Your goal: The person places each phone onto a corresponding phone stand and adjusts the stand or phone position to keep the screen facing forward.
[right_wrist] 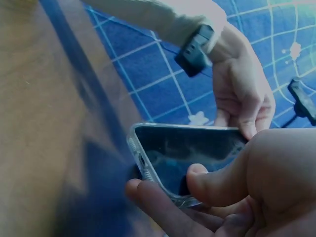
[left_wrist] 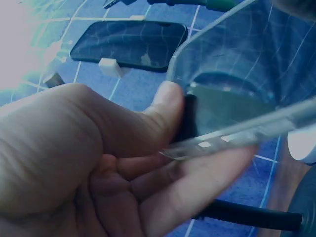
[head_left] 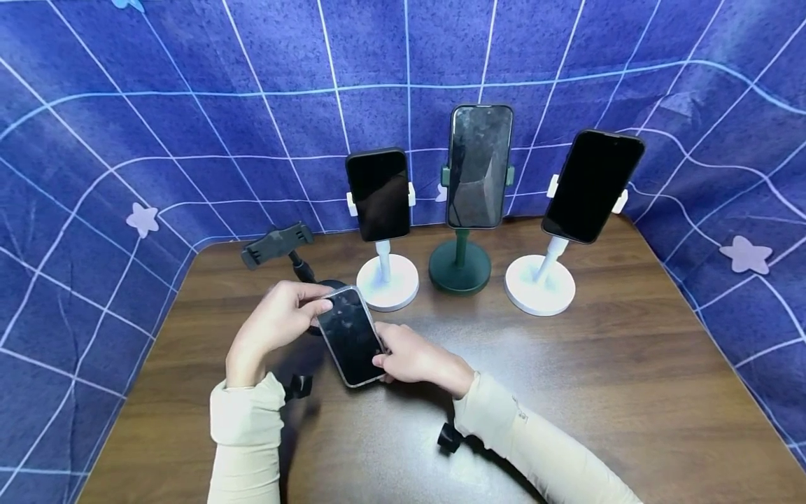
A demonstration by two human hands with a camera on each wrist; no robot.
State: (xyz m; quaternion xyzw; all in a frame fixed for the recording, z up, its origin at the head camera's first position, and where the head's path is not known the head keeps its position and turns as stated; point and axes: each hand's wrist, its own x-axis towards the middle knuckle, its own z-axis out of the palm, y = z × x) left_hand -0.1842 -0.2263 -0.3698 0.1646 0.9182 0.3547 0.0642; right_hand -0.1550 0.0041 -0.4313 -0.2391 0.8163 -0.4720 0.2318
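Note:
Both hands hold one smartphone (head_left: 350,336) in a clear case, its dark screen facing up, above the wooden table. My left hand (head_left: 285,318) pinches its upper left corner, thumb on the screen side and fingers beneath, as the left wrist view shows. The right hand (head_left: 412,353) grips the lower right edge; in the right wrist view its thumb lies on the screen (right_wrist: 197,153) and its fingers are under the case. Just behind the phone stands a black phone stand (head_left: 277,245) with a bare clamp, its base partly hidden by the phone and left hand.
To the right of the black stand are a white stand (head_left: 393,283) with a phone (head_left: 379,196), a green stand (head_left: 460,269) with a phone (head_left: 480,168), and another white stand (head_left: 539,287) with a tilted phone (head_left: 592,185). A blue grid-patterned cloth (head_left: 189,119) hangs behind the table (head_left: 630,364).

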